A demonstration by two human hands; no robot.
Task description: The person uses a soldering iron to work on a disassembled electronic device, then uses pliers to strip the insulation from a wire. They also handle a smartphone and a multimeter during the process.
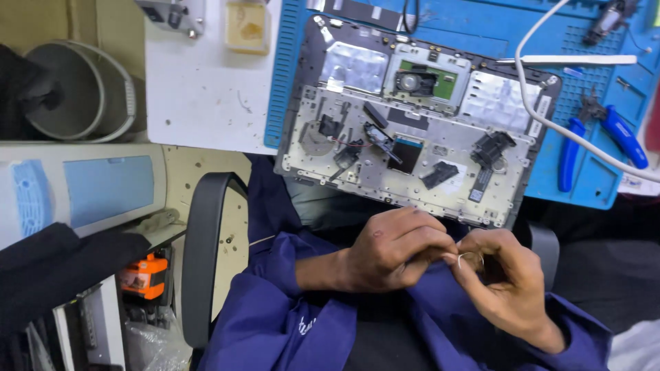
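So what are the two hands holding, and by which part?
Left hand and right hand pinch a thin pale wire between their fingertips, one at each end of its small loop.

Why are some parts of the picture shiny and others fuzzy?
In the head view, the silver foil patches inside the opened grey laptop shell glare under bright overhead light; the blue work mat is evenly lit. The left hand and right hand, pinching a thin pale wire, look slightly soft, and the view leans sideways.

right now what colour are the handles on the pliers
Blue, seen in the head view: the pliers lie on the blue mat.
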